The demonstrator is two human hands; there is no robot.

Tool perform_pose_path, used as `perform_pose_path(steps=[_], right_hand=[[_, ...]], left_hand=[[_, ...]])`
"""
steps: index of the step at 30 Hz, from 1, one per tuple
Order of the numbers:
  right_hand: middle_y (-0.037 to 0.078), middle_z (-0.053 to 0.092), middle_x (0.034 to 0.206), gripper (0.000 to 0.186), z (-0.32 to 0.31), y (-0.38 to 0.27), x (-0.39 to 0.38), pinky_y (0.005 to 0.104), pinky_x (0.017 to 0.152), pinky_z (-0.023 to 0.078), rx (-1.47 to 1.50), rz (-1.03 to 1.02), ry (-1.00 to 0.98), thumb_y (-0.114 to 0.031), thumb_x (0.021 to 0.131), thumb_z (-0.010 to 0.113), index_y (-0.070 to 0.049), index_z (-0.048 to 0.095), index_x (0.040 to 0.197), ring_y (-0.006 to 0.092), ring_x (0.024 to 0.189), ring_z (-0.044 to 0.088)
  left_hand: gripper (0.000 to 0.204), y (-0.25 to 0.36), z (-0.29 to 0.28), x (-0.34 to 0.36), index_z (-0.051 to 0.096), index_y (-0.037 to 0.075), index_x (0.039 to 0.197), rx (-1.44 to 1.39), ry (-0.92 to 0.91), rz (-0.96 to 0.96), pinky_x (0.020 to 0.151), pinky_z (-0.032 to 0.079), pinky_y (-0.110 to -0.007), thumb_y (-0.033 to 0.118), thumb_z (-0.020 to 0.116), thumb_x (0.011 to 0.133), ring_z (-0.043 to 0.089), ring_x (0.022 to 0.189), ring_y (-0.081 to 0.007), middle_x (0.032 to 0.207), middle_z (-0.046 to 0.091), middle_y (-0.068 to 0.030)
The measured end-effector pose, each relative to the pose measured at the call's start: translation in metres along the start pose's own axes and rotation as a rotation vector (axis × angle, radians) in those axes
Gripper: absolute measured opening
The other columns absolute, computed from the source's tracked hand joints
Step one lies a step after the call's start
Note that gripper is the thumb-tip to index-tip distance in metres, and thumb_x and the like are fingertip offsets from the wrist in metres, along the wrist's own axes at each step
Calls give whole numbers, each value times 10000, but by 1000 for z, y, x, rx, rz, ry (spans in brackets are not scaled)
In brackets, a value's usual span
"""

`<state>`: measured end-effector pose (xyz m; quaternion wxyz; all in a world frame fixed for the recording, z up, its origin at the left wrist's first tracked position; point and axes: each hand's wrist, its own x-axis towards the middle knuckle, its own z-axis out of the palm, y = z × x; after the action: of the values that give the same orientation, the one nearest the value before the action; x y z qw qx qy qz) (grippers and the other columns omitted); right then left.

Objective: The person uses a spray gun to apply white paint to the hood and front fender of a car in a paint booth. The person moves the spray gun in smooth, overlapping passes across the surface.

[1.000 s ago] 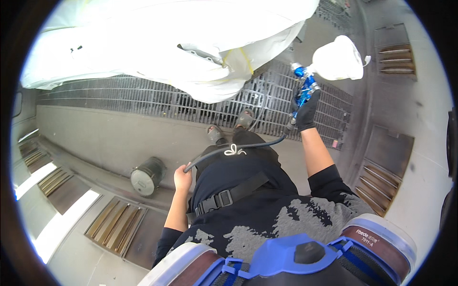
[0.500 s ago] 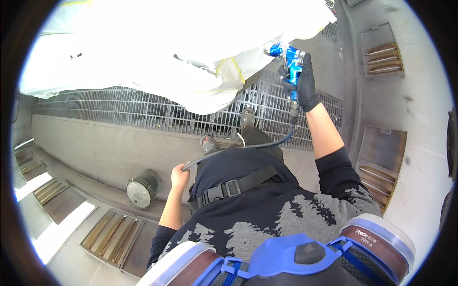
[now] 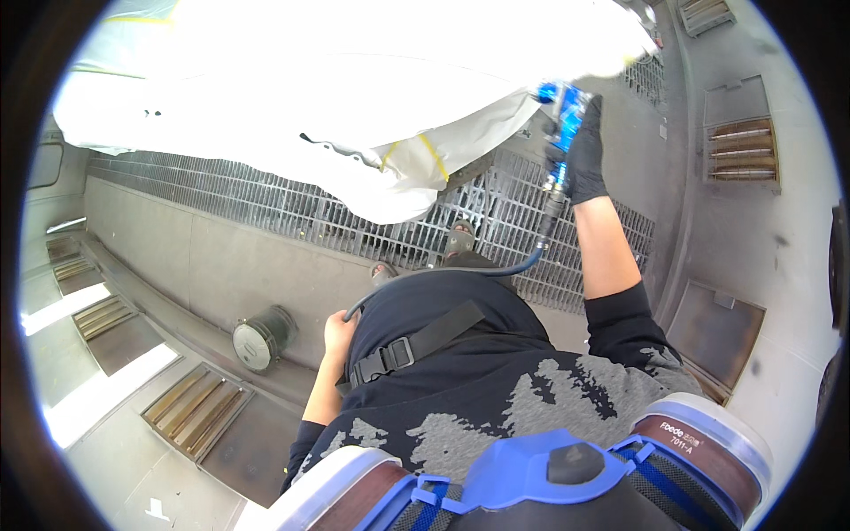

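Note:
In a black glove, my right hand (image 3: 584,159) is closed round the grip of a blue spray gun (image 3: 565,115), held beside a large white-covered form (image 3: 292,80). A dark air hose (image 3: 505,269) runs from the bottom of the gun and curves across the front of my waist. My bare left hand (image 3: 338,332) is closed on that hose at my left side. Yellow tape (image 3: 434,159) runs along the near right corner of the white covering. Glare washes out much of the white surface, and the gun's front end is partly blurred.
A metal floor grating (image 3: 292,199) runs under the edge of the white form, by my feet. A round lidded canister (image 3: 261,341) stands on the floor at the left. Louvered wall panels (image 3: 742,150) line both sides. A respirator (image 3: 531,469) fills the lower edge.
My right hand has moved slightly right with the spray gun, and the gun has tilted. The whole view has shifted a little. My left hand still grips the hose.

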<state>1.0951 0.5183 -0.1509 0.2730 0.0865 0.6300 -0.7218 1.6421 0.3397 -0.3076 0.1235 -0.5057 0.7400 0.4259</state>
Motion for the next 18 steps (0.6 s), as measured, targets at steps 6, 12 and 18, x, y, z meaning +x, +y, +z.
perform_pose_path(steps=[6, 12, 18], right_hand=[[59, 644, 809, 756, 45, -35, 6, 264, 375, 305, 159, 205, -566, -828, 951, 346, -134, 586, 1136, 90, 394, 342], [39, 623, 782, 732, 9, -37, 33, 247, 341, 313, 38, 125, -487, -825, 956, 342, -141, 571, 1082, 63, 380, 357], [37, 609, 751, 682, -77, -33, 39, 224, 357, 307, 138, 104, -288, -778, 993, 323, -153, 576, 1097, 76, 402, 390]], left_hand=[[303, 23, 8, -20, 629, 7, 733, 164, 21, -105, 617, 469, -461, 237, 642, 930, 576, 584, -356, 662, 594, -230], [309, 52, 36, -21, 628, 3, 733, 66, 91, -84, 612, 468, -457, 243, 648, 927, 578, 589, -367, 672, 589, -244], [421, 92, 36, 0, 609, -5, 722, 34, 128, 16, 583, 447, -431, 323, 651, 982, 511, 541, -324, 633, 556, -231]])
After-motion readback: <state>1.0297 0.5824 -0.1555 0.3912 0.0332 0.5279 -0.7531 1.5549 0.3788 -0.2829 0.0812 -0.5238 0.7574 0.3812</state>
